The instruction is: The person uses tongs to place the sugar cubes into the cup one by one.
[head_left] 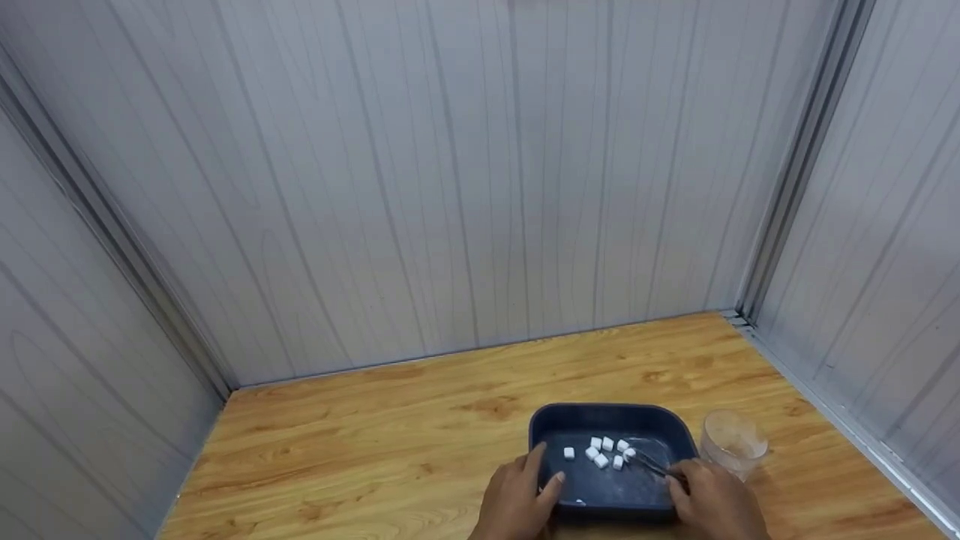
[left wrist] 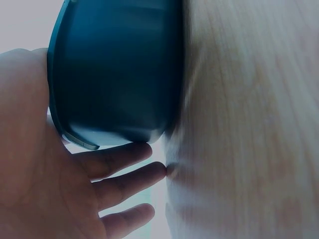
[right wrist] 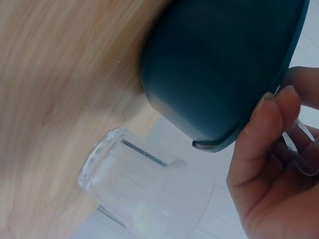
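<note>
A dark blue rectangular tray (head_left: 607, 414) with raised walls sits on the wooden table, several small white cubes (head_left: 601, 460) scattered inside. My left hand (head_left: 517, 496) holds its left side, thumb over the rim; in the left wrist view the other fingers (left wrist: 129, 181) stretch along the outside near the tabletop. Over the right rim, my right hand (head_left: 712, 495) pinches thin metal tweezers (head_left: 651, 465). Their tips meet one white cube (head_left: 629, 454) at the right of the group. The right wrist view shows the tweezers' bent metal end (right wrist: 299, 154) inside the curled fingers.
A clear plastic cup (head_left: 735, 442) stands on the table just right of the tray, close beside my right hand. Pale panelled walls (head_left: 480, 187) enclose the wooden table (head_left: 360, 457) at the back and both sides.
</note>
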Tool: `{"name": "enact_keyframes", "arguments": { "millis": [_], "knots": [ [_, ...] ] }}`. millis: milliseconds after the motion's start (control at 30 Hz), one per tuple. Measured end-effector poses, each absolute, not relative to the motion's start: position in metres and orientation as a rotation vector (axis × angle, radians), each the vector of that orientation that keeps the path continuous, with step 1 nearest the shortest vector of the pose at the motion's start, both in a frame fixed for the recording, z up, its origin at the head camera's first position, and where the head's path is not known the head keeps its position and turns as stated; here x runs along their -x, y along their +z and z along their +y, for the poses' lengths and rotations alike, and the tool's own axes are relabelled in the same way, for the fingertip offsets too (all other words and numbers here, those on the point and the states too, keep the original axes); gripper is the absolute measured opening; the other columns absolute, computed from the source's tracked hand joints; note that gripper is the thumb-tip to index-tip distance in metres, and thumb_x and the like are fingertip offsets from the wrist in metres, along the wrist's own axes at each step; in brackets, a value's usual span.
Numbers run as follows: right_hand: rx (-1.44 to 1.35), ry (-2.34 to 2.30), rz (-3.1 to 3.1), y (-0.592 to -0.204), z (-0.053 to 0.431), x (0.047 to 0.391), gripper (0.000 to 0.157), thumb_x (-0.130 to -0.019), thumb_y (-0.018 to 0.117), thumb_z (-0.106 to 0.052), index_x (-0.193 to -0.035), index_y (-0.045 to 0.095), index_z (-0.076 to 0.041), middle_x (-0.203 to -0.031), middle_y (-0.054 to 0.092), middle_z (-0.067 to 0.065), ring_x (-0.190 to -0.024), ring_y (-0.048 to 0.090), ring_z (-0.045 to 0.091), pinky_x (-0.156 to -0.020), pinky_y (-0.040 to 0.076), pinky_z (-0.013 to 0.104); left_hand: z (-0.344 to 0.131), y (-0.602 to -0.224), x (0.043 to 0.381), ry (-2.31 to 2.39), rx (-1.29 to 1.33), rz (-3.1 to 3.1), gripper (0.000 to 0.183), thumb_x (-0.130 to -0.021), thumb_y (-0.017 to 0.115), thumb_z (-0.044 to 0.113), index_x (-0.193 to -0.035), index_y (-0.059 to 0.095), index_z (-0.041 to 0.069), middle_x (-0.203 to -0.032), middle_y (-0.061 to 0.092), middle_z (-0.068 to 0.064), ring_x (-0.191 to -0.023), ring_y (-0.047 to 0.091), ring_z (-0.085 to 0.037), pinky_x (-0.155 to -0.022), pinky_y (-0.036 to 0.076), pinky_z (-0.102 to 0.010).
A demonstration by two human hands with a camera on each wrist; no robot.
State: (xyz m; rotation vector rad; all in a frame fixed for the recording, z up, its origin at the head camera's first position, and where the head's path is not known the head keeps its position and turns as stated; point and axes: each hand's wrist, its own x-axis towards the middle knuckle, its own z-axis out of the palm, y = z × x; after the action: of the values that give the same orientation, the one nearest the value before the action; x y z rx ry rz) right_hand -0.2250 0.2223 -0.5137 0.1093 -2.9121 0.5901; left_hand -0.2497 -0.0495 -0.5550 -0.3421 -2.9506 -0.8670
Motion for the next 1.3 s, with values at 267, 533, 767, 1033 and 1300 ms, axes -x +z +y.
{"name": "enact_keyframes", "arguments": {
  "millis": [267,533,767,1033,1300],
  "knots": [
    [-0.1,0.583,-2.873,-0.513,0.223,0.222,0.016,-0.079,0.069,-0.02,-0.09,0.07,-0.009,-0.089,0.067,0.006,-0.084,0.063,0.029,-0.074,0.047,0.05,-0.051,-0.555,0.248,-0.857,0.344,-2.929,0.064,-0.09,0.041,0.059,-0.137,0.045,0.017,-0.121,0.057,-0.01,-0.11,0.053,-0.028,-0.092,0.04,-0.046],
    [-0.077,0.586,-2.879,-0.51,0.226,0.219,0.017,-0.079,0.068,-0.022,-0.09,0.07,-0.01,-0.087,0.067,0.005,-0.082,0.063,0.027,-0.07,0.048,0.05,-0.051,-0.554,0.247,-0.874,0.365,-2.913,0.061,-0.091,0.044,0.055,-0.138,0.045,0.015,-0.123,0.057,-0.012,-0.11,0.053,-0.03,-0.092,0.04,-0.046],
    [0.011,0.597,-2.942,-0.505,0.226,0.22,0.015,-0.08,0.068,-0.021,-0.09,0.07,-0.01,-0.084,0.066,0.003,-0.076,0.062,0.022,-0.064,0.048,0.048,-0.05,-0.555,0.247,-0.899,0.331,-2.932,0.061,-0.091,0.044,0.056,-0.139,0.044,0.018,-0.125,0.056,-0.009,-0.112,0.051,-0.03,-0.093,0.039,-0.047],
    [-0.001,0.598,-2.888,-0.502,0.228,0.216,0.013,-0.08,0.068,-0.022,-0.088,0.07,-0.013,-0.082,0.066,0.0,-0.073,0.063,0.02,-0.062,0.049,0.046,-0.05,-0.555,0.247,-0.896,0.33,-2.928,0.061,-0.091,0.043,0.057,-0.138,0.045,0.018,-0.123,0.056,-0.01,-0.111,0.052,-0.029,-0.092,0.04,-0.046],
    [-0.073,0.556,-2.741,-0.501,0.232,0.211,0.012,-0.078,0.07,-0.022,-0.087,0.07,-0.013,-0.08,0.066,-0.001,-0.07,0.062,0.021,-0.059,0.048,0.045,-0.049,-0.553,0.248,-0.896,0.303,-2.966,0.061,-0.09,0.044,0.057,-0.138,0.044,0.019,-0.125,0.055,-0.008,-0.112,0.051,-0.028,-0.093,0.039,-0.047]
  ]
}}
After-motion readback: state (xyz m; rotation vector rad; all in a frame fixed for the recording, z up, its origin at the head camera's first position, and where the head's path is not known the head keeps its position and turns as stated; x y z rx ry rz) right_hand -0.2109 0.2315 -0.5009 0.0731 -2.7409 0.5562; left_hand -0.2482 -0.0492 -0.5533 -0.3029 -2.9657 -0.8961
